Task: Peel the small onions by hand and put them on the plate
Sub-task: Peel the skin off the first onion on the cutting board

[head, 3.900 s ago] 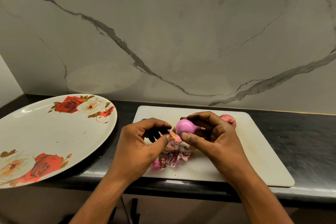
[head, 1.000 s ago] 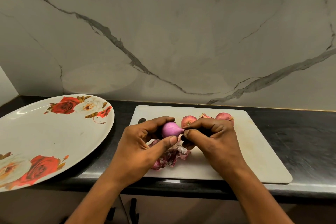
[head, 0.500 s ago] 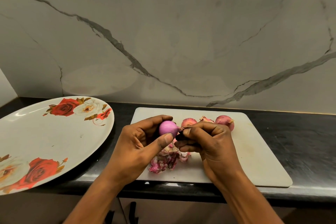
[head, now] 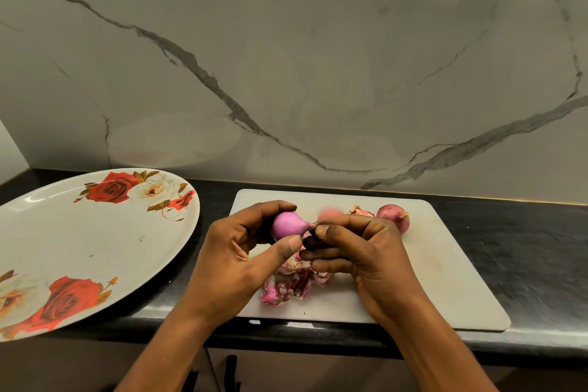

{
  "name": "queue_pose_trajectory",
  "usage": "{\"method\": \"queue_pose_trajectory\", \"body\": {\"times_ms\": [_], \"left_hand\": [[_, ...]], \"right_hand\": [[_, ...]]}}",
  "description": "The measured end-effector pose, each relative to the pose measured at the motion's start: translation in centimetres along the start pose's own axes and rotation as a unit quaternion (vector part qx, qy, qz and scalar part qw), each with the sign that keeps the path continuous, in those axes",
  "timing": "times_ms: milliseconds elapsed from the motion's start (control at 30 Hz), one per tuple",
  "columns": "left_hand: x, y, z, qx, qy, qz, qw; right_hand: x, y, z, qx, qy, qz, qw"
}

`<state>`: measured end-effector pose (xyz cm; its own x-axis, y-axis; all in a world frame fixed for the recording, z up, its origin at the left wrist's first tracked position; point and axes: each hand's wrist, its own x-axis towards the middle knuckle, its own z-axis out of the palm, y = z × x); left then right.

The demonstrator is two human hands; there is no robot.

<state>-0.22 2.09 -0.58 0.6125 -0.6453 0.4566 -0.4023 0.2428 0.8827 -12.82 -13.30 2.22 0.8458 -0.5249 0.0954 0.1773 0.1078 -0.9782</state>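
A glossy pink peeled onion (head: 288,224) is held above the white cutting board (head: 445,267). My left hand (head: 241,258) grips its body between thumb and fingers. My right hand (head: 359,251) pinches the onion's pointed tip. Under my hands lies a heap of pink peel (head: 288,285). Behind my right hand sit unpeeled reddish onions, one blurred (head: 329,213) and one clear (head: 393,215), with a scrap of skin (head: 361,211) between them. The large white plate (head: 79,248) with red rose prints lies to the left, with no onions on it.
The board and plate rest on a black countertop (head: 525,251), whose front edge runs just below my wrists. A marble wall (head: 286,73) stands right behind the board. The plate overhangs the counter's front edge at the left.
The onion has passed from my right hand into my left hand, which now grips it. My right hand has shifted to pinching its tip. Both hands stay over the peel heap.
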Motion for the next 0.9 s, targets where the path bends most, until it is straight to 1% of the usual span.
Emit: {"method": "queue_pose_trajectory", "body": {"times_ms": [67, 200, 267, 333, 500, 633, 667, 733, 767, 800, 900], "left_hand": [[0.0, -0.2, 0.0, 0.021, 0.005, 0.008, 1.000], [0.1, -0.4, 0.1, 0.052, -0.018, 0.022, 0.998], [0.1, -0.5, 0.1, 0.088, -0.024, 0.034, 0.995], [0.1, -0.5, 0.2, 0.102, -0.029, 0.038, 0.994], [0.1, -0.6, 0.2, 0.126, -0.046, 0.047, 0.990], [-0.1, -0.4, 0.8, 0.181, -0.026, 0.082, 0.980], [-0.1, -0.4, 0.8, 0.177, -0.011, 0.082, 0.981], [0.1, -0.2, 0.4, 0.152, 0.039, 0.055, 0.986], [0.2, -0.1, 0.2, 0.141, 0.058, 0.042, 0.987], [0.2, 0.0, 0.2, 0.134, 0.064, 0.036, 0.988], [0.1, 0.2, 0.5, 0.120, 0.061, 0.035, 0.990]], "right_hand": [[0.0, -0.2, -0.5, -0.022, -0.007, 0.001, 1.000], [-0.3, -0.3, -1.3, -0.093, -0.032, -0.019, 0.995], [-0.2, -0.1, -1.4, -0.095, -0.031, -0.028, 0.995], [-0.2, 0.3, -1.5, -0.113, -0.029, -0.047, 0.992], [-0.1, 0.8, -1.3, -0.200, -0.021, -0.105, 0.974], [0.0, 1.6, -1.1, -0.245, -0.005, -0.151, 0.958], [0.0, 1.7, -1.0, -0.233, 0.000, -0.155, 0.960], [-0.3, 1.0, -0.6, -0.119, 0.002, -0.137, 0.983], [-0.4, 0.4, -0.5, -0.080, 0.001, -0.133, 0.988], [-0.3, -0.3, -0.6, -0.086, 0.008, -0.146, 0.985], [0.4, -1.1, -1.9, -0.238, 0.039, -0.177, 0.954]]}}
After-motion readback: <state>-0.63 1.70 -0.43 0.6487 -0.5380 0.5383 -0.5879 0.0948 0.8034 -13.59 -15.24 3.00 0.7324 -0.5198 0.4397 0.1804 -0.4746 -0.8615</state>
